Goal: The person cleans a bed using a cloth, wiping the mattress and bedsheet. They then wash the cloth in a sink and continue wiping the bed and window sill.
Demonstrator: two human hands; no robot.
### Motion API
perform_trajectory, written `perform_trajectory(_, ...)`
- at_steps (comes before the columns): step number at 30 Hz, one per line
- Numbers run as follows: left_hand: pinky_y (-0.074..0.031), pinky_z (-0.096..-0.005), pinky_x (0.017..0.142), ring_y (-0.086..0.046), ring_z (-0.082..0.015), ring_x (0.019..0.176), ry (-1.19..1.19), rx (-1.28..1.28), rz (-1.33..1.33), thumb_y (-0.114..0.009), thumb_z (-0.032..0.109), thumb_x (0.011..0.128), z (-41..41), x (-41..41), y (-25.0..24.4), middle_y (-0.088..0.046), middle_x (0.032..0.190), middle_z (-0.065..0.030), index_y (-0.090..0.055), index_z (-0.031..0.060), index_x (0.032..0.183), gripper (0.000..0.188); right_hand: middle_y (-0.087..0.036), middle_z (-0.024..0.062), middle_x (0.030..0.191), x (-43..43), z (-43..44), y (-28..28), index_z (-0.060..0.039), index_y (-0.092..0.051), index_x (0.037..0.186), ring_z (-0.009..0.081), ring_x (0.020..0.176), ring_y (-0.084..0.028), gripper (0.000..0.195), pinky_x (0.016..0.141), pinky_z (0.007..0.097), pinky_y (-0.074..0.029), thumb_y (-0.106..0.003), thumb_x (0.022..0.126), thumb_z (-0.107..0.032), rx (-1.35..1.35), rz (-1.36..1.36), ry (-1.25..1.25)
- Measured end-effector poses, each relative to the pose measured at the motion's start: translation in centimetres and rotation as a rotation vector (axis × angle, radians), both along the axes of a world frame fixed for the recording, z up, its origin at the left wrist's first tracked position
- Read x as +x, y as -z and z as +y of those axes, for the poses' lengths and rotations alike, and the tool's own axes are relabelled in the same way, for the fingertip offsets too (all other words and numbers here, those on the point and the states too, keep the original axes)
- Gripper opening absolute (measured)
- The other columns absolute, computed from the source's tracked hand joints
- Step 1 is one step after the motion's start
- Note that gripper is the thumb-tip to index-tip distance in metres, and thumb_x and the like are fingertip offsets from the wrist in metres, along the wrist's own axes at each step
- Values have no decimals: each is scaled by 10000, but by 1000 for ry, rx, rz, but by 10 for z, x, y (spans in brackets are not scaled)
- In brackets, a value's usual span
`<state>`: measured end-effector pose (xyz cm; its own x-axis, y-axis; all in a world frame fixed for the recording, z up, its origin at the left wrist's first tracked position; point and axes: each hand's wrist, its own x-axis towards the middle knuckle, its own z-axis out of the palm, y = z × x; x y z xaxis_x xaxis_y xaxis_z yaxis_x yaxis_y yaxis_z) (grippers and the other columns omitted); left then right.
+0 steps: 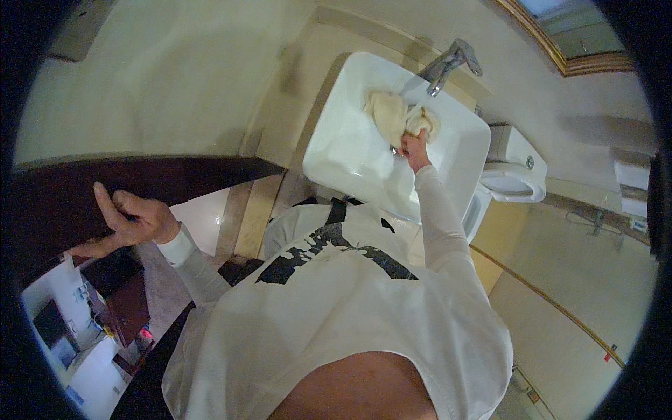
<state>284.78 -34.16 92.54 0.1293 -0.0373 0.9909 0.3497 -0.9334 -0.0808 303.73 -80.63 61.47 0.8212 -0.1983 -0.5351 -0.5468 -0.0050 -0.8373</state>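
A white washbasin lies in front of me, with a chrome faucet at its far edge. Two crumpled cream-coloured cloths rest inside: a larger one on the left and a smaller one with a brown edge on the right. My right hand reaches into the basin and touches the smaller cloth; its fingertips are partly hidden, so a grip cannot be made out. Off to the left, my left hand is raised beside a dark door, fingers apart and nothing in it.
The dark wooden door stands at the left. Right of the basin is a white toilet, with a glass partition beyond. A gold-framed mirror hangs at upper right. Furniture shows through the doorway at lower left.
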Motion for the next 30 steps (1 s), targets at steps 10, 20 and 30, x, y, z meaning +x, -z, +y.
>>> perform_trajectory(10,-128,-580,1119,-70,-437,1423,96,-119,2,-527,174,948,-1,-3,-1,-75,1522,-307,-682,48,1113,260,-607,132,1021,16,3,-113,-85,-664,1005,336,925,-597,283,760,419,-509,-630,726,-50,-1030,-851,-999)
perform_trajectory(20,-141,-576,1116,-95,-426,1420,-8,-12,77,-538,115,943,2,-4,-1,-85,1520,-306,-690,96,1133,244,-600,131,929,9,17,-40,-83,-649,981,350,884,-569,301,792,434,-489,-595,684,-83,-1168,-609,-512)
perform_trajectory(30,-141,-543,1126,-88,-398,1426,36,-89,47,-551,92,934,0,-2,2,-65,1530,-289,-691,122,1146,256,-672,125,895,14,-14,-22,-6,-624,1028,219,773,-656,255,683,313,-540,-668,838,-171,-546,-540,-291)
